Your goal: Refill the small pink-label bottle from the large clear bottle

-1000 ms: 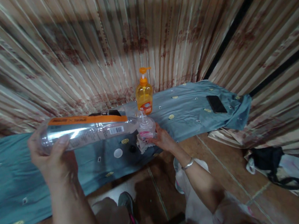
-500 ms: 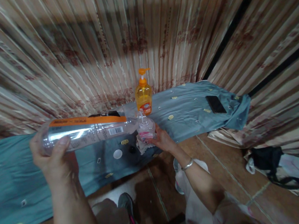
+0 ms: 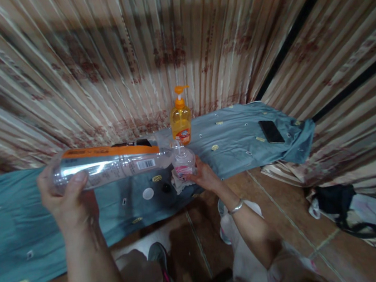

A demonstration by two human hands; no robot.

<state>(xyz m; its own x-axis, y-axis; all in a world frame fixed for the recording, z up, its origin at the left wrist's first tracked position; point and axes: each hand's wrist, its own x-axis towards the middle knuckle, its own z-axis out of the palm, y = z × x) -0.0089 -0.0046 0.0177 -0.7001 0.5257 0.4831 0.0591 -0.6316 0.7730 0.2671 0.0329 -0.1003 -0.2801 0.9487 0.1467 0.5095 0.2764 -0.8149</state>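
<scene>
My left hand (image 3: 68, 187) is wrapped round the base of a large clear plastic bottle (image 3: 118, 163) with an orange and silver label. The bottle lies almost level in the air, its neck pointing right. My right hand (image 3: 203, 175) grips a small clear bottle (image 3: 183, 162) with a pink label, held upright. The large bottle's mouth is at the small bottle's open top; whether they touch, I cannot tell. Beneath the small bottle is a crumpled pale cloth (image 3: 179, 185). A white round cap (image 3: 148, 194) and a small black piece (image 3: 166, 188) lie to its left.
An orange pump bottle (image 3: 181, 121) stands behind the small bottle on a narrow bench with a blue-green cloth (image 3: 227, 129). Towards the right end lies a black phone (image 3: 271, 131). A pleated curtain (image 3: 176, 46) hangs behind. Dark and light fabric (image 3: 364, 211) is heaped at right.
</scene>
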